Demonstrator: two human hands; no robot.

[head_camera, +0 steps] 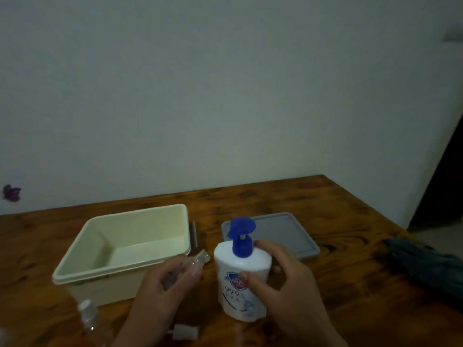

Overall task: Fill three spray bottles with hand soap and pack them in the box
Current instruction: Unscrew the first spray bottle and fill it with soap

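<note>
A white hand soap bottle point(241, 279) with a blue pump head stands upright on the wooden table point(338, 216). My right hand point(280, 274) is wrapped around its upper body. My left hand point(170, 281) holds a small clear spray bottle point(198, 260) without its cap, its open neck tilted toward the soap bottle. A cream plastic box point(75, 261) sits open and empty at the left. A second clear spray bottle point(89, 318) with its cap on stands near the front left. A loose spray cap point(185, 331) lies on the table near the front edge.
The box's grey lid point(288, 229) lies flat behind the soap bottle. A dark grey cloth point(426, 266) is bunched at the right side of the table. A pale wall runs behind the table. The room is dim.
</note>
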